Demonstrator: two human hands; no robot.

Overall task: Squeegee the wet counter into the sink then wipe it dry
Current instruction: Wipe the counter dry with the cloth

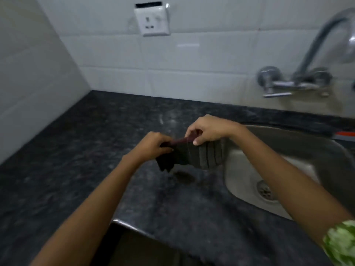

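A dark striped cloth (199,156) hangs in the air above the black granite counter (80,150), just left of the steel sink (288,150). My left hand (155,144) pinches its left top edge and my right hand (207,129) pinches its upper right edge. The cloth is stretched between both hands, with its grey striped part drooping toward the sink rim. An orange and black tool, perhaps the squeegee (338,134), lies behind the sink at the right edge, partly cut off by the frame.
A chrome wall tap (299,81) arches over the sink at the right. A white wall socket (152,21) sits on the tiled backsplash. A tiled side wall (28,73) closes the counter's left end. The counter's front edge (134,227) is near me.
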